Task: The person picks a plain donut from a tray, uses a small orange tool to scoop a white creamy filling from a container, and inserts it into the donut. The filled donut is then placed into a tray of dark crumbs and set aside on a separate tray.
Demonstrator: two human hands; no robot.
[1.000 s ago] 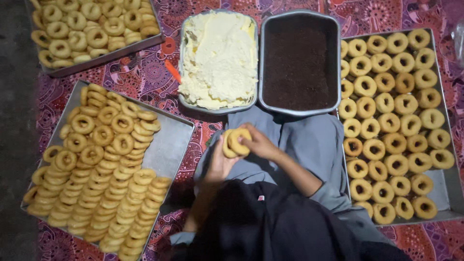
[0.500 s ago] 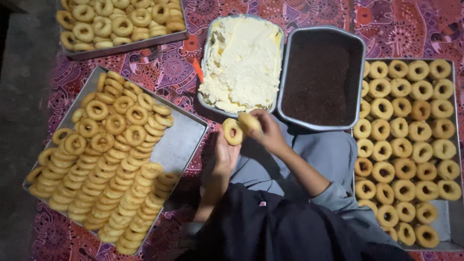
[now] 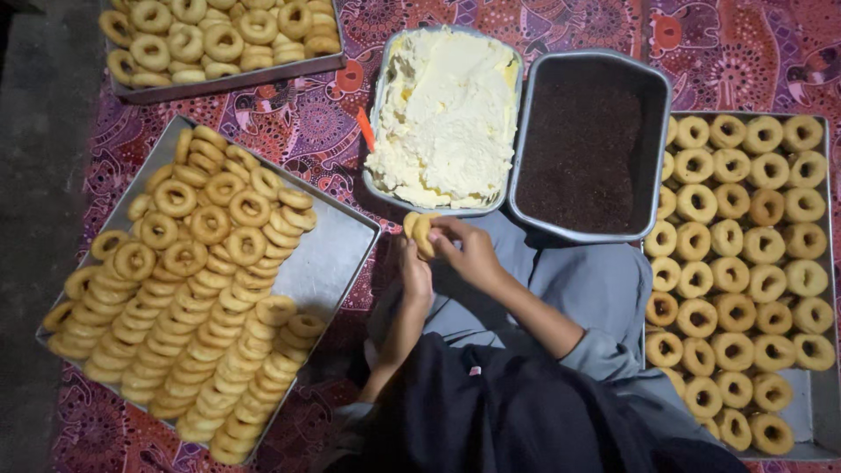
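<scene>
Head view, doughnut half hidden between left hand, right hand

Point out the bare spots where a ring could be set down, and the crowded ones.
Bare metal shows along the left tray near its right edge, beside the stacked rings, and at the right tray's lower right corner. The cream tub, dark tub and top tray are full.

The ring pastries held in the hands look dry, matt and golden-brown, with a baked crust. The tray on the left is dull brushed metal. The cream looks soft, pale and slightly glossy. The dark crumbs look coarse and matt. The patterned cloth beneath is printed fabric.
</scene>
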